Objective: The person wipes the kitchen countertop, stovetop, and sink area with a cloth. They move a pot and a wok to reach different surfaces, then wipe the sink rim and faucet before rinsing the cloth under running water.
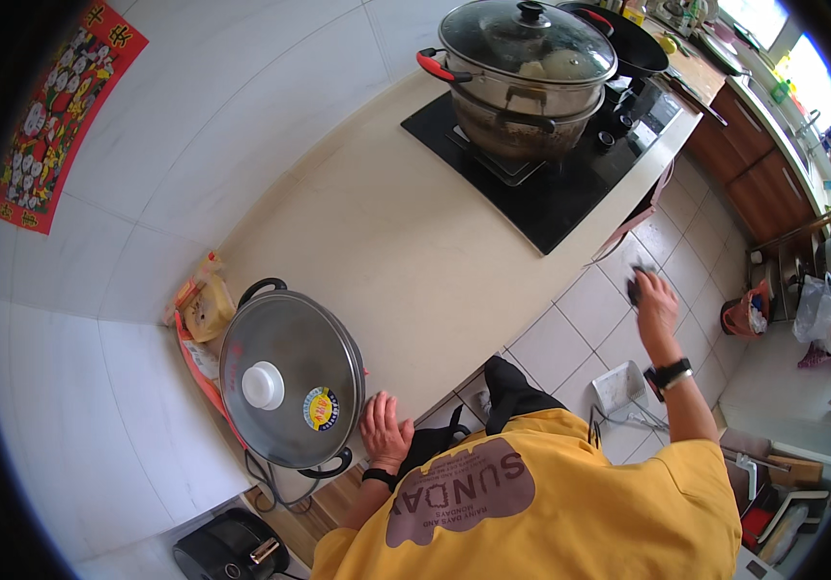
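My left hand [386, 432] lies on the counter's edge with its fingers stretched out, holding nothing. Right beside it stands a wide electric pan [350, 360] under a glass lid [285, 338] with a white knob. My right hand [658, 307] is out over the tiled floor, away from the counter. Its fingers are closed round a small dark thing [635, 288], too blurred to name. Both wrists carry black bands.
A steamer pot [522, 121] with a glass lid stands on the black stove [556, 213], a black wok [633, 43] behind it. Food packages [208, 307] lean by the wall. A white basin [620, 387] and cables are on the floor. An orange bin [744, 314] stands at right.
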{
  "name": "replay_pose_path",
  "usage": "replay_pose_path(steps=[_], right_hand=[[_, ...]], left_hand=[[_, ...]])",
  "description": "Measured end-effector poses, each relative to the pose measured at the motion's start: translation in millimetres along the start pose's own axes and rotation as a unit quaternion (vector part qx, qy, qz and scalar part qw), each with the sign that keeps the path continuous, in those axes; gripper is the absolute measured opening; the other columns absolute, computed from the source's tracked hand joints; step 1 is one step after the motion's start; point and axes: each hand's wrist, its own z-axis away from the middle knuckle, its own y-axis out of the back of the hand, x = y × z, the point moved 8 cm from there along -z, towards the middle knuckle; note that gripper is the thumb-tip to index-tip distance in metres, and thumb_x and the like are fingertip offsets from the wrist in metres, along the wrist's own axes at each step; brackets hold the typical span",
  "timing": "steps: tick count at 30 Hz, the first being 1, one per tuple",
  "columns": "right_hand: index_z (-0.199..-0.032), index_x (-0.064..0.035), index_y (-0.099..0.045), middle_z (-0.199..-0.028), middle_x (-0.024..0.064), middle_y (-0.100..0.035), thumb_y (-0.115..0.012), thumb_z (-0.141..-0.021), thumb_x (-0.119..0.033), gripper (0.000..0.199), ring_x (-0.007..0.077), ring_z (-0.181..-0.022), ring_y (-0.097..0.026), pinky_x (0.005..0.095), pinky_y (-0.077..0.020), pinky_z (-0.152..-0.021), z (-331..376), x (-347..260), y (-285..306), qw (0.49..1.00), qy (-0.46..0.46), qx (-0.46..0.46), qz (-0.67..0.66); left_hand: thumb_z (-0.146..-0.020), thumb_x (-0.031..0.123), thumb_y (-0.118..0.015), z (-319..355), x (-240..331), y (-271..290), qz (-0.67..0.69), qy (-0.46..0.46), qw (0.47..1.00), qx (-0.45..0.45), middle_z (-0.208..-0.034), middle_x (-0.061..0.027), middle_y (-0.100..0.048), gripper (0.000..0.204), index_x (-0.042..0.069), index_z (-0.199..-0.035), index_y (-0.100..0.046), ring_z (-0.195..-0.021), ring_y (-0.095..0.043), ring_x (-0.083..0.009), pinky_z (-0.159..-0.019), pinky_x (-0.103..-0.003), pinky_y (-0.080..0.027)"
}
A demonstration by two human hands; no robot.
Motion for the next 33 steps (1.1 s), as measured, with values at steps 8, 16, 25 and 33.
replay_pose_path(steps=[8,16,25,33], right_hand=[[-0.13,-0.0106,-0.056,-0.141,0.0085,-0.049,-0.056,-0.089,-0.011,0.041,0.0276,-0.134,-0.04,0.0426,-0.0359,-0.105,-141.3,-242.4,-65.6,0.987,0.148,0.02,-0.055],[-0.132,-0.011,-0.054,-0.14,0.0077,-0.05,-0.052,-0.087,-0.013,0.045,0.0247,-0.135,-0.04,0.047,-0.0308,-0.108,-154.5,-217.7,-107.2,0.982,0.135,0.045,-0.121],[-0.111,-0.0056,-0.063,-0.11,0.016,-0.064,-0.058,-0.083,-0.005,0.029,0.0335,-0.104,-0.061,0.0417,-0.051,-0.083,-139.8,-65.5,-49.3,0.991,-0.052,0.036,-0.119],[-0.126,-0.0072,-0.058,-0.138,0.0097,-0.052,-0.054,-0.086,-0.013,0.041,0.0265,-0.132,-0.042,0.038,-0.0384,-0.103,-174.5,-218.9,-103.2,0.984,0.143,0.067,-0.083]], left_hand=[[-0.087,0.036,-0.061,0.7,-1.5,-1.9,0.012,0.003,1.0,-0.009,-0.143,-0.0114,-0.045,0.056,0.009,-0.134,-0.047,-0.133,-0.04,-0.0337,-0.107,-0.05,-0.033],[-0.092,0.039,-0.052,1.1,-1.7,-1.0,0.013,-0.001,1.0,0.003,-0.142,-0.0139,-0.045,0.052,0.008,-0.133,-0.047,-0.131,-0.043,-0.0349,-0.103,-0.05,-0.036],[-0.092,0.041,-0.052,1.1,-1.9,-3.6,-0.008,0.007,1.0,0.006,-0.142,-0.0118,-0.047,0.052,0.008,-0.133,-0.048,-0.131,-0.043,-0.0337,-0.103,-0.049,-0.037],[-0.091,0.038,-0.054,-2.5,1.4,2.8,-0.006,0.008,1.0,-0.002,-0.14,-0.0115,-0.048,0.05,0.008,-0.131,-0.05,-0.129,-0.044,-0.0337,-0.105,-0.049,-0.037]])
